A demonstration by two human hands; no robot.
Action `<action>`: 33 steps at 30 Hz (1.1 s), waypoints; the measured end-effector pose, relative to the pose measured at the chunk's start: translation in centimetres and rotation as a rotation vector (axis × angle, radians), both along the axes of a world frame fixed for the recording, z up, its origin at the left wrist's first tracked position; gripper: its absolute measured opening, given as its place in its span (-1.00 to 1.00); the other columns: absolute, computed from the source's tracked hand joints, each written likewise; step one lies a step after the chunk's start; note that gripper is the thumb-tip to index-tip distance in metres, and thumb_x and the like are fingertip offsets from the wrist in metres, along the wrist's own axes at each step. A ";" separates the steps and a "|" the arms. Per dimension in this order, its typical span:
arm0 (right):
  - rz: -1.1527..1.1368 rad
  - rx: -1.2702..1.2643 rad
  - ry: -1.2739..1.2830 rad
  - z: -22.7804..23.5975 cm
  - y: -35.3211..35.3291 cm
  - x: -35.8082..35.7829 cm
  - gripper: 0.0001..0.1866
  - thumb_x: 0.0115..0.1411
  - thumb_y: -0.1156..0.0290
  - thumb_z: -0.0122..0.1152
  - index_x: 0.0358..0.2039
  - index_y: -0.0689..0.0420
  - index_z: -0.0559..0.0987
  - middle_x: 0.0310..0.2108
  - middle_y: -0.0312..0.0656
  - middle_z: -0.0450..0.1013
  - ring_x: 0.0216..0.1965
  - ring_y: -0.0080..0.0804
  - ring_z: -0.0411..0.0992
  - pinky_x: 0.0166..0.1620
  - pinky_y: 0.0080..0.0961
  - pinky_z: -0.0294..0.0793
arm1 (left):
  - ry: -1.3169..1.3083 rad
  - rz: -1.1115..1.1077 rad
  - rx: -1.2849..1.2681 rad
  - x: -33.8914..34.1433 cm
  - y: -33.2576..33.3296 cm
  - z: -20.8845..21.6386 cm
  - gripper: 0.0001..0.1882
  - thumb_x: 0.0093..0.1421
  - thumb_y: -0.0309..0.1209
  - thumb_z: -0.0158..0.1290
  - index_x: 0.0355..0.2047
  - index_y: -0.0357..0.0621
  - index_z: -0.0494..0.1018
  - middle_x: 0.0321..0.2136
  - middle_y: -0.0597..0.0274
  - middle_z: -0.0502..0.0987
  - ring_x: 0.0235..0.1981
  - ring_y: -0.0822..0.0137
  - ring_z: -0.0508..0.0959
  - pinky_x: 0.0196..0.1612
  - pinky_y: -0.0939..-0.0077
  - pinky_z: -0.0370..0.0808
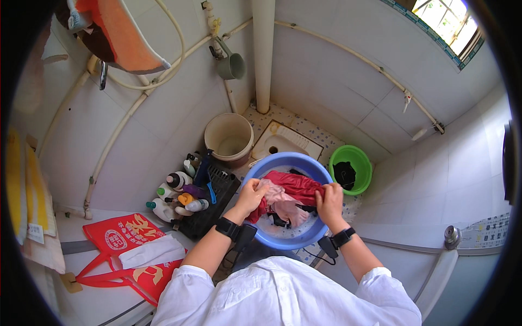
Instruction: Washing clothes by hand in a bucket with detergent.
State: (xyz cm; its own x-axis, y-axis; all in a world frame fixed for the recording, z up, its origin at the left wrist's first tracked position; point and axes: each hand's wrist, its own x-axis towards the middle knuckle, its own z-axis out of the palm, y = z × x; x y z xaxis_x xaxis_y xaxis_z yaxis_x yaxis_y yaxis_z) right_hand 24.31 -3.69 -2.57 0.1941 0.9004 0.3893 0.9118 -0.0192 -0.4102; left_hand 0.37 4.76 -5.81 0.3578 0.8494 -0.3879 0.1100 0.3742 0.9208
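Note:
A blue basin (296, 159) of sudsy water holds wet clothes. My left hand (251, 198) pinches the left side of a red garment (293, 183) beside a pale pink cloth (284, 205). On the other side, the fingers of my right hand (329, 203) are closed on the right end of the red garment. The garment is stretched between my hands, above the water. Some black fabric (278, 220) shows below the pink cloth, partly under the suds. Both my wrists wear black bands with small devices.
Right of the basin stands a green bucket (365, 173) with black cloth inside. A beige bucket (229, 127) and a squat toilet (288, 140) are beyond. Several bottles (176, 181) stand by a black crate (209, 214) at left. A red bag (117, 237) lies farther left.

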 end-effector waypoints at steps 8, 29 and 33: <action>0.054 -0.399 0.291 -4.3 0.7 -2.1 -0.32 -0.15 0.32 0.19 0.02 0.17 0.20 -0.02 0.15 0.08 -0.05 0.11 0.13 0.02 -0.21 0.16 | 0.586 -0.075 0.595 1.8 -2.0 -3.3 -0.39 -0.12 -0.32 0.12 -0.08 -0.24 0.14 -0.04 -0.22 0.05 -0.05 -0.10 0.18 0.02 0.20 0.15; 0.080 -0.815 0.271 -9.8 4.6 -1.0 -0.63 -0.20 0.37 0.23 -0.36 0.26 0.42 -0.35 0.11 0.37 -0.29 -0.04 0.37 -0.23 -0.35 0.37 | 0.634 -0.635 0.184 1.9 0.8 -3.4 -0.65 -0.14 -0.52 0.01 -0.24 -0.19 0.38 -0.23 -0.13 0.42 -0.19 -0.07 0.41 -0.17 0.27 0.36; 0.191 -0.741 0.522 -1.9 2.7 0.1 -0.68 -0.21 0.39 0.24 -0.42 0.26 0.44 -0.35 0.03 0.31 -0.30 -0.16 0.33 -0.25 -0.43 0.35 | 0.413 -0.230 0.111 -1.8 1.4 -0.5 -0.76 -0.07 -0.65 -0.17 -0.36 -0.28 0.41 -0.53 0.15 0.48 -0.53 0.43 0.45 -0.45 0.60 0.39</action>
State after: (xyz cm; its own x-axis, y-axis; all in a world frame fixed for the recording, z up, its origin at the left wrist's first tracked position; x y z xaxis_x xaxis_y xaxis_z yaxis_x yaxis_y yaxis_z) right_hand 24.38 -0.95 -4.52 0.0051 0.9193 -0.3935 0.6295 -0.3087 -0.7130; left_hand -1.42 6.19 -6.30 0.3765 0.8107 -0.4483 0.5428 0.1992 0.8159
